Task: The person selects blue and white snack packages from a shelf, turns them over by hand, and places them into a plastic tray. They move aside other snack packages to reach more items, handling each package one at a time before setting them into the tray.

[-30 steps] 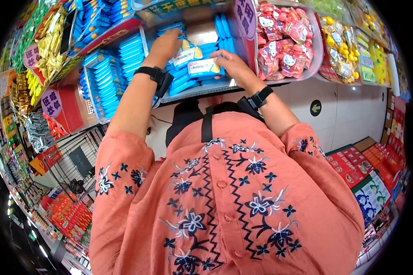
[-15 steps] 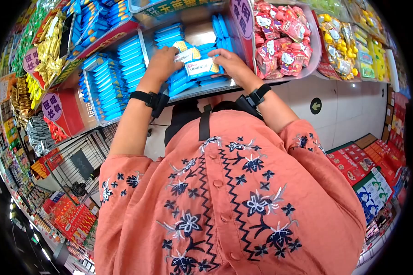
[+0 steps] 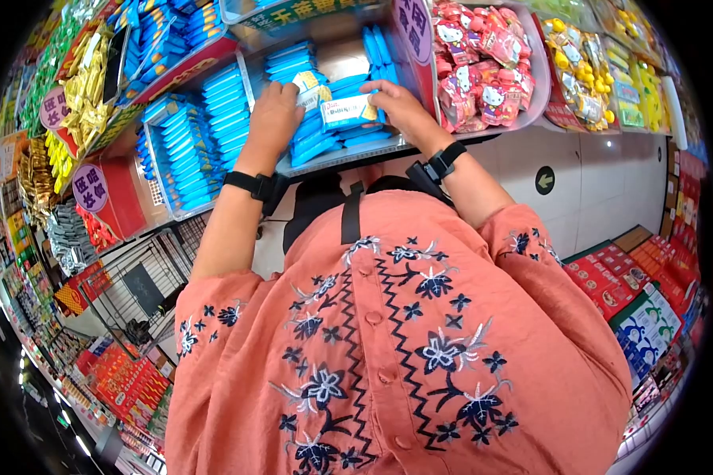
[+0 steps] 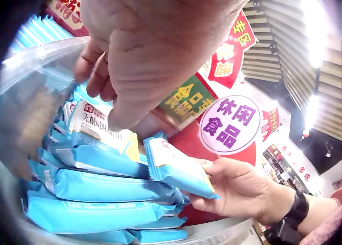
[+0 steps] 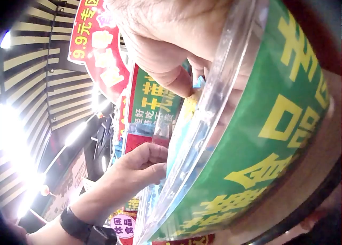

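Observation:
My left hand (image 3: 275,120) is at the left part of the clear bin, its thumb and fingers at the edge of a blue-and-white biscuit packet (image 4: 101,128), gripping it. Between the thumb and fingers of my right hand (image 3: 404,113) is a second biscuit packet (image 3: 345,112), tilted above the pile. Under both lie several more blue packets (image 4: 101,186), stacked flat. In the right wrist view the bin's clear rim and its green label (image 5: 267,132) hide much of the right hand's packet.
Another clear bin of blue packets (image 3: 188,154) adjoins on the left. To the right stands a tub of pink Hello Kitty packs (image 3: 491,75), then bags with yellow toppers (image 3: 582,75). A wire cart (image 3: 139,277) is at lower left. Red boxes (image 3: 602,281) sit at lower right.
My left hand has come back from the rear of the bin towards the front and taken hold of the left packet. The right hand has kept its packet nearly in place, tilting it slightly.

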Tool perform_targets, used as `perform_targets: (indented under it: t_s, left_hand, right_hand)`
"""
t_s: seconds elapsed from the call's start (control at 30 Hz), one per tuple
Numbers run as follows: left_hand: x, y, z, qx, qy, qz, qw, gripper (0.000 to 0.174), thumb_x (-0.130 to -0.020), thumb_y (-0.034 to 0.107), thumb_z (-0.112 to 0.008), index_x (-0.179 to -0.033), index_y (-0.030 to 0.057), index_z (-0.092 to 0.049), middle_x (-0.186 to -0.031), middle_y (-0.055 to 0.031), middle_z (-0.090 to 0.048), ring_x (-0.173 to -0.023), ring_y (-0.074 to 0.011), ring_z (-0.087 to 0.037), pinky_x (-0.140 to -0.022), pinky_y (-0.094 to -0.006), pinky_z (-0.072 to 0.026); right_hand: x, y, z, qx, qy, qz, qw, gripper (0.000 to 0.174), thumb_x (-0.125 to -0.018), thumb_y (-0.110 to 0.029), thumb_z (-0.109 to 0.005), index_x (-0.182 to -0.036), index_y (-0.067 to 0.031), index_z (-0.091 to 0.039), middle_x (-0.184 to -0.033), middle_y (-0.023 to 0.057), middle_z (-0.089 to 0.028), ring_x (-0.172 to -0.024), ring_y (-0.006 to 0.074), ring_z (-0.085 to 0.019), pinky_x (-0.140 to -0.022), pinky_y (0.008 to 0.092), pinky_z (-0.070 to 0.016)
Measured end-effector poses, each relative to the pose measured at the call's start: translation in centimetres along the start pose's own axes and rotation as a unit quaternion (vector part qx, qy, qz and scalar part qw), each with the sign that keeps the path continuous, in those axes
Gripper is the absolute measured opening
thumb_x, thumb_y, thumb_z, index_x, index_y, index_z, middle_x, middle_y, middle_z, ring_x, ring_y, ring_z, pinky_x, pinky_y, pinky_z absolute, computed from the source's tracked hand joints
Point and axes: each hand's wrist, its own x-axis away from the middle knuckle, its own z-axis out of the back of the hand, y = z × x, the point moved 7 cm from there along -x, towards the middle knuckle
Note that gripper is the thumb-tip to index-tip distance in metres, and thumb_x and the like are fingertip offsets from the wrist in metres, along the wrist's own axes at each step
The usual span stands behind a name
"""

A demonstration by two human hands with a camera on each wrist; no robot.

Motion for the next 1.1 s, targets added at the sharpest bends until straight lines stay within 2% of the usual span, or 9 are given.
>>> perform_targets:
  t_s: [0.17,0.27,0.37,0.47,0.67,0.77,0.87,1.07,1.1]
  left_hand:
    - [1.9,0.3,-0.1,0.072,-0.149,0.084,0.983,0.031,-0.084,0.02,-0.071,-0.109,0.0049,-0.062,-0.108,-0.0198,-0.065,-0.099,-0.0383,-0.063,-0.084,-0.0461,-0.0506]
    - [3.2,0.6,-0.8,0.062,-0.133,-0.002,0.989,0.03,-0.085,0.02,-0.069,-0.11,0.0049,-0.062,-0.11,-0.0206,-0.066,-0.101,-0.0397,-0.063,-0.085,-0.0466,-0.0508]
    - [3.3,0.7,-1.0,0.032,-0.097,-0.032,0.994,0.029,-0.081,0.015,-0.07,-0.108,0.0046,-0.063,-0.103,-0.0194,-0.068,-0.095,-0.0395,-0.065,-0.083,-0.0474,-0.0527]
    - [3.3,0.5,-1.5,0.033,-0.128,-0.008,0.991,0.031,-0.082,0.015,-0.067,-0.111,0.0049,-0.061,-0.109,-0.0215,-0.065,-0.103,-0.0399,-0.062,-0.087,-0.0482,-0.0502]
    - [3.2,0.3,-2.4,-0.009,-0.12,-0.019,0.993,0.029,-0.084,0.013,-0.063,-0.112,0.0038,-0.061,-0.11,-0.0224,-0.065,-0.101,-0.0406,-0.063,-0.087,-0.0485,-0.0506]
    - [2.8,0.2,-1.9,-0.001,-0.132,0.069,0.989,0.029,-0.087,0.014,-0.06,-0.114,0.0026,-0.061,-0.11,-0.0241,-0.065,-0.099,-0.0415,-0.064,-0.087,-0.0493,-0.0508]
    - [2.6,0.0,-1.4,0.026,-0.027,0.021,0.999,0.023,-0.087,0.013,-0.057,-0.106,0.0013,-0.064,-0.101,-0.024,-0.067,-0.091,-0.0421,-0.066,-0.081,-0.0495,-0.0529]
    - [1.3,-2.2,-1.5,0.168,-0.115,0.146,0.968,0.036,-0.088,0.014,-0.052,-0.118,-0.0023,-0.063,-0.109,-0.0301,-0.066,-0.101,-0.0462,-0.063,-0.09,-0.0499,-0.0494]
    - [1.3,-2.2,-1.4,0.168,-0.118,0.138,0.969,0.037,-0.088,0.014,-0.051,-0.119,-0.0019,-0.063,-0.109,-0.0304,-0.066,-0.102,-0.046,-0.063,-0.091,-0.0494,-0.0491]
  right_hand:
    - [-0.1,-0.2,0.3,0.004,0.018,0.026,0.999,0.03,-0.096,-0.01,-0.053,-0.124,-0.0014,-0.056,-0.103,0.008,-0.06,-0.092,0.0156,-0.061,-0.079,0.0311,-0.0564]
    - [0.1,-0.4,0.6,0.024,0.032,0.037,0.999,0.03,-0.095,-0.01,-0.053,-0.124,-0.0012,-0.056,-0.101,0.0073,-0.06,-0.09,0.0143,-0.061,-0.078,0.0283,-0.0547]
    - [0.7,-1.2,0.0,0.009,0.041,0.034,0.999,0.031,-0.095,-0.011,-0.054,-0.124,-0.0011,-0.056,-0.102,0.0074,-0.061,-0.09,0.0141,-0.061,-0.078,0.028,-0.0547]
    - [0.4,-0.9,0.4,0.002,0.044,0.045,0.998,0.031,-0.095,-0.012,-0.054,-0.124,-0.0009,-0.056,-0.103,0.0084,-0.061,-0.089,0.0149,-0.062,-0.078,0.0292,-0.0558]
    - [-0.2,-0.5,1.0,0.015,0.048,0.069,0.996,0.031,-0.096,-0.012,-0.052,-0.125,0.0,-0.055,-0.104,0.0111,-0.063,-0.091,0.0167,-0.063,-0.078,0.033,-0.0585]
    - [-0.1,-0.8,1.0,0.006,0.066,0.076,0.995,0.03,-0.097,-0.012,-0.051,-0.124,-0.0001,-0.055,-0.104,0.0118,-0.063,-0.091,0.0174,-0.064,-0.077,0.0339,-0.0589]
    - [0.2,-1.2,1.0,0.0,0.081,0.076,0.994,0.03,-0.097,-0.012,-0.051,-0.124,-0.0007,-0.055,-0.104,0.0122,-0.063,-0.09,0.018,-0.064,-0.075,0.0343,-0.0591]
    - [0.2,-1.0,1.2,-0.004,0.084,0.076,0.993,0.029,-0.097,-0.013,-0.05,-0.123,-0.0016,-0.056,-0.103,0.0122,-0.063,-0.088,0.0186,-0.064,-0.074,0.0343,-0.0587]
    - [0.2,-1.0,1.2,-0.004,0.085,0.076,0.994,0.029,-0.097,-0.013,-0.05,-0.123,-0.0017,-0.057,-0.103,0.0121,-0.063,-0.088,0.0186,-0.064,-0.074,0.0343,-0.0586]
